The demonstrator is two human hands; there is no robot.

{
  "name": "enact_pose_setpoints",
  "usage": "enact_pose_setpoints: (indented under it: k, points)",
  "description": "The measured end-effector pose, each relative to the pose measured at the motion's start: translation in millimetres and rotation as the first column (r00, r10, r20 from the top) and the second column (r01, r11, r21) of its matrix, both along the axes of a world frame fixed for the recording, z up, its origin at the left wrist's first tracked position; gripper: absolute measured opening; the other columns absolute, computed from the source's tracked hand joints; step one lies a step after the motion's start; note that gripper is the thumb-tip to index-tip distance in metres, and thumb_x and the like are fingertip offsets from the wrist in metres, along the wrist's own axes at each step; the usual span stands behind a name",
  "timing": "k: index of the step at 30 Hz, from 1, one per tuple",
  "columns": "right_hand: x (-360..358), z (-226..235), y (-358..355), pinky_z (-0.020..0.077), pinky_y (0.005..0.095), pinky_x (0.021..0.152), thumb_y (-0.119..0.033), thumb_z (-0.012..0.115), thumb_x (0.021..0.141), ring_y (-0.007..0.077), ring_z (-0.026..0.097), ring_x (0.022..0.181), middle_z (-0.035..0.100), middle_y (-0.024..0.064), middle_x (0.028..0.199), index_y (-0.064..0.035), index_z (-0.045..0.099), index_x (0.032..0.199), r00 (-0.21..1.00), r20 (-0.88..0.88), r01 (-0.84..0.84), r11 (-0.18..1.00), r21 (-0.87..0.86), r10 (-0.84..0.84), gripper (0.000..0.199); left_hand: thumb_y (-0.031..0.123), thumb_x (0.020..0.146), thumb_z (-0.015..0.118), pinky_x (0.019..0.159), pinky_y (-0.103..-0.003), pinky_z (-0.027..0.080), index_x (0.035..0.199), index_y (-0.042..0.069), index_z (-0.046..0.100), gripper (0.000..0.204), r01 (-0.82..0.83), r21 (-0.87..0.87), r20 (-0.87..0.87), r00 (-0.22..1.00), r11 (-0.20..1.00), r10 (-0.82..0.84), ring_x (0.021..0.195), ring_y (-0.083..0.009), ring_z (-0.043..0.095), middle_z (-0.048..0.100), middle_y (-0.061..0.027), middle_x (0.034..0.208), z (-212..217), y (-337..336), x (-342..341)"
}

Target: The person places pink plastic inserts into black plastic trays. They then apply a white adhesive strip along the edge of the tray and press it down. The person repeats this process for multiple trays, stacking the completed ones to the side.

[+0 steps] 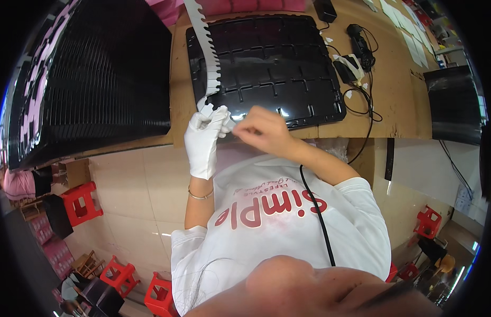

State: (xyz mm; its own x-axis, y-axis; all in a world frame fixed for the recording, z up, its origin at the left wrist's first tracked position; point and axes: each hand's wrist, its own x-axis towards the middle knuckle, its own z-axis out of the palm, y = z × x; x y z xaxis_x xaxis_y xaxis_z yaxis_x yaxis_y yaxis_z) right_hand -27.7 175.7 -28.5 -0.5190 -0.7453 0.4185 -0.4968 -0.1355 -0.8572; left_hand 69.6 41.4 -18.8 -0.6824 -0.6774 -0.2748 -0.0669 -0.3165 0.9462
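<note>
Fabric-gloved left hand [203,143], jagged white strip [209,53] — glossy, ridged black tray [272,67]

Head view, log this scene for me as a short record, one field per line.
Left hand: white-gloved, holding the lower end of a pale toothed strip
Right hand: bare, fingers curled beside the left; grip unclear
Strip position: extends over the left side of a black tray
Surface: brown tabletop
Far left: black stack
Floor: red stools

A long, thin white strip [210,55], toothed along its right edge, stretches over the left side of a black moulded plastic tray [272,58]; its near end looks bent, though partly hidden.
</note>
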Motion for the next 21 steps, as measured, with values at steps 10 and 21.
enact_pose_setpoints:
  k: [10,21]
  points:
    - [-301.7,-22.7,34.7,0.043,0.0233,0.059,-0.021,0.076,0.076,0.0057,0.053,0.062,0.061,-0.0015,0.064,-0.0071,0.071,0.08,0.895,-0.11,0.442,0.825,0.353,-0.432,0.016,0.009,0.087,0.07,0.059,-0.02,0.047,0.084,0.003,0.055,0.016,0.069,-0.109,0.107,0.993,0.992,-0.058,0.074,-0.0103,0.065,0.07,-0.0118,0.09,6.4,1.1,-16.1]
    - [-335.2,-36.1,16.2,0.0518,0.0357,0.07,-0.022,0.075,0.068,0.0255,0.067,0.073,0.069,0.0088,0.076,-0.0097,0.071,0.078,0.824,-0.42,0.562,0.645,0.517,-0.381,0.017,0.006,0.087,0.069,0.058,-0.02,0.047,0.086,0.003,0.058,0.011,0.119,-0.085,0.123,0.986,0.989,-0.108,0.068,-0.0084,0.062,0.07,-0.0093,0.088,1.2,-2.5,-12.8]
